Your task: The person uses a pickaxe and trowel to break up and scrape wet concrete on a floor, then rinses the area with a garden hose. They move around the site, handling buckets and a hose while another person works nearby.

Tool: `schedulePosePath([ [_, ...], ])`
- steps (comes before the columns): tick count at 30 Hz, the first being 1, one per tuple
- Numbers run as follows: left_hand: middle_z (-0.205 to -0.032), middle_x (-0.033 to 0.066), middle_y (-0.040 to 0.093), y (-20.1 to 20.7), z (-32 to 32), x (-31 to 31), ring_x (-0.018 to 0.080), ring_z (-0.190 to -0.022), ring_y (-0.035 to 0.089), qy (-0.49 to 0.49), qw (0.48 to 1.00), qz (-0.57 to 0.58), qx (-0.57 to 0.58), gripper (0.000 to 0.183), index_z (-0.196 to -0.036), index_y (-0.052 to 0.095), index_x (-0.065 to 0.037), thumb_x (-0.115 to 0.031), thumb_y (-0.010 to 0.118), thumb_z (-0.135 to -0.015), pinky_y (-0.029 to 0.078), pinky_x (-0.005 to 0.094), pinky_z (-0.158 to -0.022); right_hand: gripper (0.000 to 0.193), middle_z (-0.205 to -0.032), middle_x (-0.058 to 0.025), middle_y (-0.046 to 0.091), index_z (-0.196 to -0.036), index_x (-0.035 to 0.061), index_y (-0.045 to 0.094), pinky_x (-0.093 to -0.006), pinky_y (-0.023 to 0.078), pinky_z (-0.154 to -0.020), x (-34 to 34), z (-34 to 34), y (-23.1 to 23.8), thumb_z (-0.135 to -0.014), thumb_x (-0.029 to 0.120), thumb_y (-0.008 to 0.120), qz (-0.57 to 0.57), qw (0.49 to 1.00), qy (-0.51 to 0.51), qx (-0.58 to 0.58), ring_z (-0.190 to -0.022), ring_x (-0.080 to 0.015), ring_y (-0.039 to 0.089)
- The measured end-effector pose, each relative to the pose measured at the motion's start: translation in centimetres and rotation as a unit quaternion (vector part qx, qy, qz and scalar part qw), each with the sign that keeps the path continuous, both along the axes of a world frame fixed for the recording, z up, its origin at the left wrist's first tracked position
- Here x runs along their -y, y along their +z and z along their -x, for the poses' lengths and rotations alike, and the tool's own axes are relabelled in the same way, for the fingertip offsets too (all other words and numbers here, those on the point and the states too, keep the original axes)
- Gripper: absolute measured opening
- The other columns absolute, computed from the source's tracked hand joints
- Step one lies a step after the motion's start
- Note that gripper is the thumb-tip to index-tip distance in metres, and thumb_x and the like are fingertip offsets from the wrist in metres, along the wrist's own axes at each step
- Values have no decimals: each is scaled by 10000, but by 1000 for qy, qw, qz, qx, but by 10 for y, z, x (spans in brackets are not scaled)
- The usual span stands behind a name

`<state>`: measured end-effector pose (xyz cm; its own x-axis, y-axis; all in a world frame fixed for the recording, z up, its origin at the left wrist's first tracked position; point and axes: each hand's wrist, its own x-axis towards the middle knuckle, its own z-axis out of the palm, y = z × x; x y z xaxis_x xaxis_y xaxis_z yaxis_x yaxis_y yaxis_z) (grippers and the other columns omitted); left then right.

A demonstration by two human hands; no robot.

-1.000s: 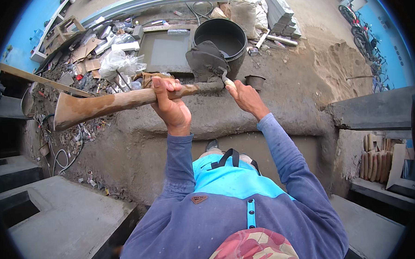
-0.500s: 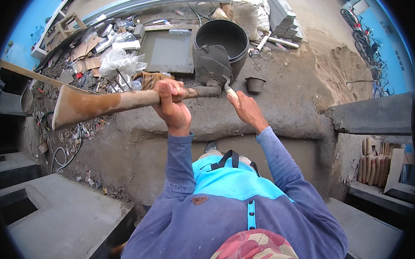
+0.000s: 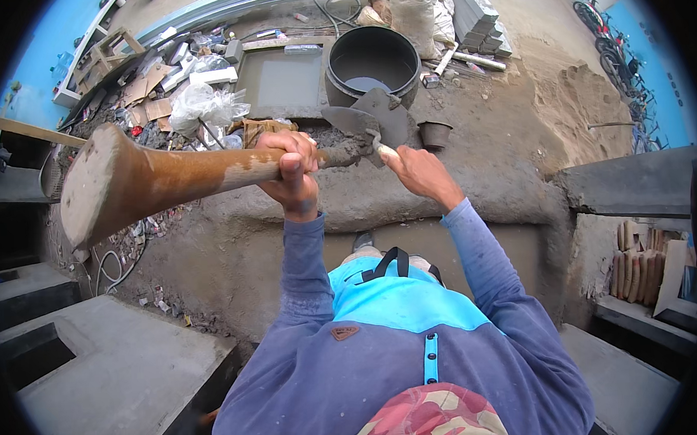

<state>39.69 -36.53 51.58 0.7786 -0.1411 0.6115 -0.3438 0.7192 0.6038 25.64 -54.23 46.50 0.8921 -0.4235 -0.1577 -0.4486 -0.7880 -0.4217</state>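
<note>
My left hand (image 3: 292, 173) is wrapped round the wooden handle of a hoe (image 3: 195, 174), held sideways with its broad butt end raised at the left. Wet grey mortar coats the handle near the metal head. In my right hand (image 3: 424, 175) is the pale handle of a trowel (image 3: 391, 122). Its grey blade lies against or just in front of the hoe's head; exactly where they touch is hard to see. Just beyond the tools stands a large black bucket (image 3: 414, 78), with grey liquid inside. A small dark pot (image 3: 435, 134) rests right of the trowel.
A rectangular mortar tray or frame (image 3: 316, 110) lies beyond my left hand. Rubble and plastic bags (image 3: 203, 99) spread at the left. White sacks (image 3: 418, 20) and stacked grey blocks (image 3: 480, 21) stand behind the bucket. A sand heap (image 3: 589, 106) is at right; concrete ledges flank me.
The hoe has turned, its butt end swinging lower and closer while its head shows at another angle. The trowel blade now shows beside the hoe's head, and my right hand has shifted slightly right.
</note>
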Motion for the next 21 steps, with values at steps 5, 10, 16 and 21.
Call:
schedulePosePath([
  [5, -577, -23, 412, -6, -7, 4, 79, -489, 394, 11, 999, 3, -37, 479, -792, 450, -98, -493, 696, -904, 433, 275, -534, 582, -857, -336, 652, -961, -53, 574, -581, 469, -709, -17, 13, -13, -1034, 492, 385, -222, 970, -91, -43, -813, -540, 621],
  [10, -572, -23, 410, -8, -10, 13, 84, -478, 390, 17, 999, 2, -32, 480, -779, 455, -106, -504, 692, -906, 452, 282, -544, 542, -683, -182, 588, -924, -24, 535, -465, 471, -596, -23, 10, -31, -1040, 481, 378, -248, 957, -134, 63, -619, -339, 619],
  [16, -576, -27, 409, -9, -9, 16, 79, -482, 385, 7, 999, -27, -29, 481, -788, 460, -108, -516, 686, -905, 466, 286, -571, 487, -718, -250, 633, -936, 3, 522, -505, 479, -602, -24, 16, -23, -1032, 469, 415, -289, 951, -106, 42, -614, -423, 633],
  [21, -574, -28, 397, -10, -13, 14, 87, -484, 395, 15, 1000, -28, 0, 506, -810, 464, -108, -578, 612, -926, 445, 287, -577, 403, -672, -232, 660, -1007, 29, 466, -575, 499, -566, -48, 28, -12, -1005, 429, 519, -31, 999, 4, -18, -645, -474, 651],
])
